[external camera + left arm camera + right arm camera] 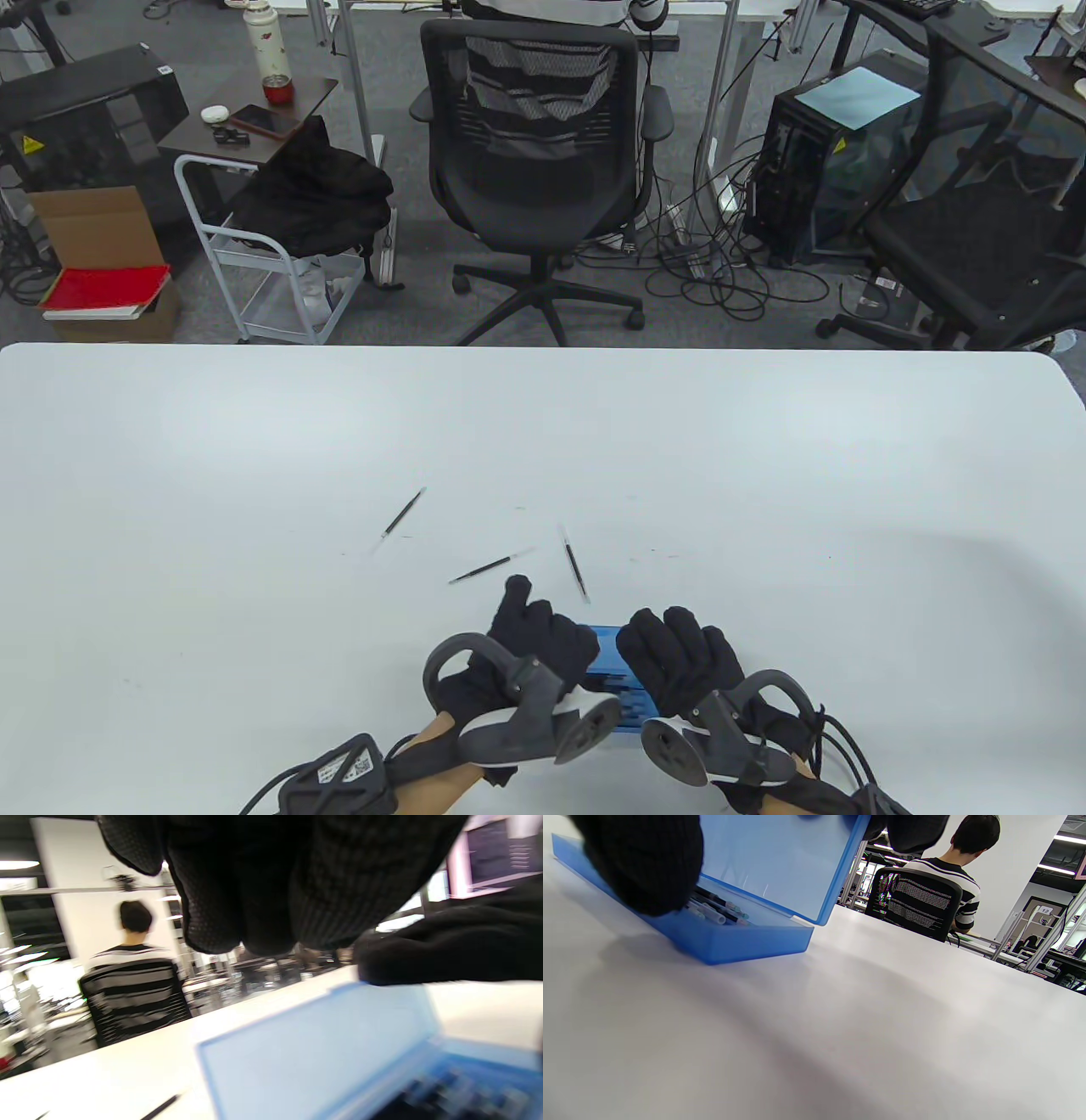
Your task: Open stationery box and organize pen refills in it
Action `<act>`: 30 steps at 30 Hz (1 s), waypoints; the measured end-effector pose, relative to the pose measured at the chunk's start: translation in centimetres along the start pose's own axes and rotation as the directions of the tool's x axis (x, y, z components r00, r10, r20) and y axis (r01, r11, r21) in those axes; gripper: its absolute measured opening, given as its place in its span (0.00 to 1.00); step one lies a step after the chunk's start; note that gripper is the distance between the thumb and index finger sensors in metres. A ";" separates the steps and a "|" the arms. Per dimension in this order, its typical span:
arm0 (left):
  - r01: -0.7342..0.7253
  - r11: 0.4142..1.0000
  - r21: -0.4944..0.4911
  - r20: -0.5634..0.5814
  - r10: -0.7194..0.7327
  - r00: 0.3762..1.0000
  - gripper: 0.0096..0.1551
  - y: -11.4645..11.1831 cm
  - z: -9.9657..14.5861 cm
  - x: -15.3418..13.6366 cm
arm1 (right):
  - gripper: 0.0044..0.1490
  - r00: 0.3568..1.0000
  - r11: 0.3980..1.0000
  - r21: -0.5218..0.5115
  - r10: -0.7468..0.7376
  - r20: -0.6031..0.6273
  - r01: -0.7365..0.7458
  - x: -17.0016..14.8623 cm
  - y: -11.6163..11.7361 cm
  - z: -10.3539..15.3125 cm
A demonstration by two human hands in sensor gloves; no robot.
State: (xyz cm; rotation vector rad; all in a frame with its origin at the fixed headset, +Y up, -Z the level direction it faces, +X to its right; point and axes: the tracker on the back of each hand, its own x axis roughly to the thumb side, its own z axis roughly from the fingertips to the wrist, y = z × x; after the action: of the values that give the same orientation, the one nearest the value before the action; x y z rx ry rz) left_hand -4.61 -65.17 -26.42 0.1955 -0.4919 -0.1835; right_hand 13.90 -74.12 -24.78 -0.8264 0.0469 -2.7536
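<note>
**Box lid coming up, three refills waiting beyond the hands**

Table view: the translucent blue plastic stationery box (612, 679) is sitting on the white tabletop (764, 475) near its front edge, mostly covered by both hands; the left hand (534, 637) is lying over the box's left part with fingers curled and the thumb sticking up, the right hand (679, 658) is curling over its right part; three thin black pen refills are lying loose just beyond the hands: one (403, 513) well off to the far left, one (482, 569) near the left thumb, one (576, 570) just past the box, pointing roughly away from the person; the left hand is the nearer to all three, and each refill's long axis is running diagonally or away, so a pick will probably be calling for a pinch across the shaft.

Left wrist view: blurred; the box's pale blue hinged lid (318, 1043) is standing tilted up, a gloved finger of the other hand (445, 950) is resting at its top edge; the left fingers (254, 887) are hanging above it, and whether they are touching the lid I cannot tell; a refill (160, 1107) is lying on the tabletop at the lower left.

Right wrist view: the lid (780, 861) is being held raised, right fingertips (908, 830) hooking its upper edge while the thumb (645, 866) is pressing by the box's base (742, 942); several refills or pens (717, 910) are already lying inside, lengthwise along the base; judging from this, the opening step is nearly done.
</note>
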 end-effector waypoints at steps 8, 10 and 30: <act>-0.097 0.983 -0.156 -0.294 0.048 0.955 0.29 -3.5 -2.4 -7.1 | 0.73 1.000 1.000 0.002 -0.003 -0.001 0.003 0.0 0.0 0.0; -0.130 0.971 -0.200 -0.347 0.054 0.936 0.30 -5.2 -3.1 -8.6 | 0.73 1.000 1.000 0.002 -0.004 0.000 0.004 0.0 0.0 0.0; -0.248 0.897 -0.367 -0.490 0.041 0.871 0.32 -13.5 -7.9 -11.3 | 0.73 1.000 1.000 0.006 -0.008 -0.001 0.008 0.0 0.0 -0.1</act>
State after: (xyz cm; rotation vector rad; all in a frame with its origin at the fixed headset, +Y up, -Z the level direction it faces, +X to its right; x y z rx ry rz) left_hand -12.32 -74.57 -41.42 -0.2233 0.0318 -0.0809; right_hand 13.90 -74.16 -24.85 -0.8257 0.0348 -2.7603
